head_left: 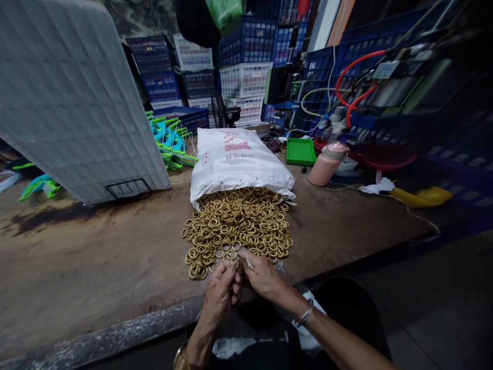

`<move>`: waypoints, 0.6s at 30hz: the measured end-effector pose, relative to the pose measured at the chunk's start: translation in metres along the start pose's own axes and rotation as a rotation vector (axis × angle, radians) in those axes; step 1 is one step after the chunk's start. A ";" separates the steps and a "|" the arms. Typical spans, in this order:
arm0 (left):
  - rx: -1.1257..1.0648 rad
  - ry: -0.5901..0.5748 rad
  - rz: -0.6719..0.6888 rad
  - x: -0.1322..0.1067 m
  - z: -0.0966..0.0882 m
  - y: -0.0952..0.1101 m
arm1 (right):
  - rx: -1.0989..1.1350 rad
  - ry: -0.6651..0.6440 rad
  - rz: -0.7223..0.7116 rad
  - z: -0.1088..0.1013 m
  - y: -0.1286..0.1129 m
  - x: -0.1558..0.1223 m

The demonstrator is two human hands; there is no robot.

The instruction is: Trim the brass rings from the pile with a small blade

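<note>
Both hands meet at the near edge of the worn brown wooden desk (96, 267), just in front of a heap of small brass-coloured metal rings (236, 226). The left hand (220, 293) is curled, its fingers folded in around something small and dark that shows between the two hands; what that item is cannot be made out. The right hand (264, 275) is also partly closed, fingertips pinched toward the same spot, with a thin pale sliver showing near its thumb; whether that is a tool or a ring is too small to tell. A metal bangle (306, 313) sits on the right wrist.

The heap of rings lies flat on the desk, spreading from the mouth of a white woven plastic sack with red print (239, 159). The sack lies on its side, its long axis running away from the person, its open mouth pointing toward the hands. The nearest rings lie just beside the fingertips.

To the left a large grey ribbed panel (77, 103) leans over the desk. To the right of the sack stand a flat green plastic tray (300, 151) and a pink lidded bottle (327, 164); farther right lies a yellow plastic scoop (427, 195). Stacked blue and white crates (242, 61) fill the background.
</note>
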State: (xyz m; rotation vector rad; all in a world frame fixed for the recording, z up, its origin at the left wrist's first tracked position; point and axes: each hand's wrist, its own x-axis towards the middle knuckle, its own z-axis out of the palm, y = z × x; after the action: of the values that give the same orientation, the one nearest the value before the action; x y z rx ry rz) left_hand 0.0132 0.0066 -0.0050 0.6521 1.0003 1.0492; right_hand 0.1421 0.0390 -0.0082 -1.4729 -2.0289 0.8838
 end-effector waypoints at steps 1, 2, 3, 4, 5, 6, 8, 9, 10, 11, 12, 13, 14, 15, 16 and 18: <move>0.020 0.010 0.007 0.001 0.000 -0.001 | -0.067 -0.021 -0.030 0.001 0.001 -0.002; 0.044 0.020 0.012 0.001 -0.001 -0.001 | -0.126 -0.040 -0.053 0.001 0.001 -0.005; 0.072 0.032 0.015 0.002 -0.001 -0.002 | -0.182 -0.052 -0.067 0.001 0.001 -0.007; 0.103 0.047 0.017 0.003 -0.001 -0.002 | -0.232 -0.059 -0.075 0.001 0.000 -0.008; 0.137 0.063 0.021 0.004 -0.001 -0.003 | -0.275 -0.070 -0.079 0.000 -0.002 -0.009; 0.170 0.079 0.028 0.004 -0.001 -0.003 | -0.311 -0.085 -0.079 0.000 -0.004 -0.010; 0.223 0.114 0.040 0.005 0.000 -0.002 | -0.368 -0.113 -0.060 -0.002 -0.007 -0.011; 0.240 0.131 0.046 0.004 0.000 -0.002 | -0.389 -0.120 -0.048 -0.002 -0.008 -0.012; 0.251 0.142 0.047 0.003 0.001 -0.001 | -0.407 -0.121 -0.040 -0.002 -0.007 -0.013; 0.254 0.148 0.045 0.000 0.002 -0.001 | -0.425 -0.112 -0.029 -0.002 -0.006 -0.013; 0.252 0.145 0.035 -0.003 0.003 -0.001 | -0.442 -0.096 -0.020 -0.003 -0.005 -0.014; 0.248 0.124 0.019 -0.007 0.005 -0.001 | -0.455 -0.086 -0.009 -0.003 -0.002 -0.014; 0.239 0.089 -0.003 -0.013 0.006 -0.002 | -0.462 -0.077 0.006 -0.004 0.000 -0.014; 0.221 0.040 -0.031 -0.018 0.008 -0.003 | -0.465 -0.065 0.029 -0.005 0.003 -0.015; 0.189 -0.018 -0.065 -0.024 0.010 -0.006 | -0.466 -0.048 0.058 -0.006 0.005 -0.015; 0.082 -0.125 -0.139 -0.033 0.014 -0.012 | -0.457 -0.003 0.097 -0.008 0.010 -0.014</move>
State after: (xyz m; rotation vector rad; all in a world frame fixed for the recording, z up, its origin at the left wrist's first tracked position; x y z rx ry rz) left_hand 0.0250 -0.0282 0.0027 0.6959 0.9692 0.8393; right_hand 0.1581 0.0294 -0.0105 -1.8173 -2.2789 0.4703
